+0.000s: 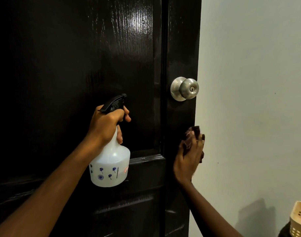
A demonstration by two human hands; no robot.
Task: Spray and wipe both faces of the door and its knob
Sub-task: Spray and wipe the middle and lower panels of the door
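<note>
A glossy black panelled door (78, 65) fills the left and middle of the frame, its free edge meeting a pale wall (248, 65) on the right. Nearest, in the lower right corner, a cream perforated basket (299, 219) is cut off by the frame edge. Two bare forearms rise from the bottom. Left of centre, the left grip (105, 124) is curled round the neck of a white spray bottle (112, 165), its black nozzle pointed at the door face. Lower right of centre, the right grip (189, 158) lies with fairly straight fingers, pressing a dark cloth (191, 134) against the door's edge. The hand hides most of the cloth. The steel knob (185, 88) sits above that grip, apart from it. The door's lower panels are too dark to make out.
</note>
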